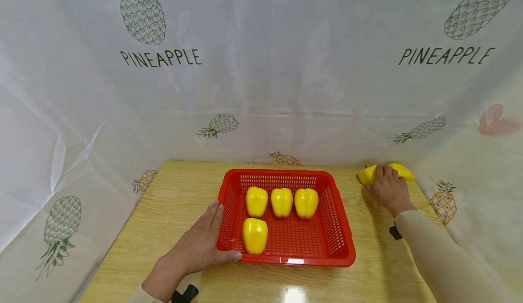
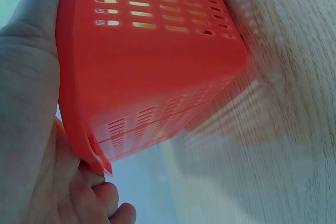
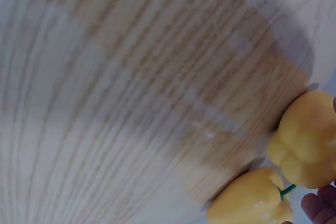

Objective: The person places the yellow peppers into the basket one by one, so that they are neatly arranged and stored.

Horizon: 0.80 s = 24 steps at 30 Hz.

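Note:
My left hand [image 1: 200,239] lies at the near left corner of a red plastic basket [image 1: 343,230], its straight fingers along the left rim and its thumb on the front rim. In the left wrist view the palm is right against the red rim [image 2: 68,77]. Four yellow bell peppers, among them a front one [image 1: 255,236], are inside the basket. At the table's far right corner, my right hand [image 1: 390,189] bends its fingers over one of two yellow bell peppers [image 1: 402,172]. The right wrist view shows a stemmed pepper [image 3: 247,200] beside another pepper [image 3: 304,140], with fingertips at both.
The basket stands on a light wooden table [image 1: 180,189]. A pale curtain [image 1: 261,80] printed with pineapples hangs behind and along both sides, close to the far peppers. Dark wrist devices, such as the left one [image 1: 185,294], sit at both wrists.

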### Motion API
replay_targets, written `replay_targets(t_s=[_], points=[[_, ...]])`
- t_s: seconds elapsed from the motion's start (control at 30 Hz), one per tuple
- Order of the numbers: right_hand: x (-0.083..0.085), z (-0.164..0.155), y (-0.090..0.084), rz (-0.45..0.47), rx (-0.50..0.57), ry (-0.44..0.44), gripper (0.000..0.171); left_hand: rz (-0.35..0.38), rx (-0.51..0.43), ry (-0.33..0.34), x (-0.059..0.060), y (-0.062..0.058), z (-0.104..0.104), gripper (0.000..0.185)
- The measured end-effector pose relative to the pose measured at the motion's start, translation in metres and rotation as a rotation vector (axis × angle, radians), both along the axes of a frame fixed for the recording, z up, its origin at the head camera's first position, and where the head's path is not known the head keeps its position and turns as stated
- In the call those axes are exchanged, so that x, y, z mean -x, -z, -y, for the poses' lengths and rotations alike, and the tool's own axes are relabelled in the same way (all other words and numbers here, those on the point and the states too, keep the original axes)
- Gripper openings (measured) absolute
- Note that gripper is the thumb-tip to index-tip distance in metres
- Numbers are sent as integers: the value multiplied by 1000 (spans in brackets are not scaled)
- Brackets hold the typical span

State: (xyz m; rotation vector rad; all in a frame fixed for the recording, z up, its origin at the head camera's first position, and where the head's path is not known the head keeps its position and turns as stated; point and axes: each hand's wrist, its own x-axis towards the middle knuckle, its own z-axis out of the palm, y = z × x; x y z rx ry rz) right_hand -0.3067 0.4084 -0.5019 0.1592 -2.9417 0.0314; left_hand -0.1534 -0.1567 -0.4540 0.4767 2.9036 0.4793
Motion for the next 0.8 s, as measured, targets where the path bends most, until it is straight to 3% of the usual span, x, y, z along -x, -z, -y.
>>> replay_targets(t_s=[0.4,0.8], points=[[-16,1,9,-108,-31,-21,62,-1,-11,1,-1,-1,0,140],[-51,18,12,-242,18,-53,66,5,-41,12,-3,-2,1,140]])
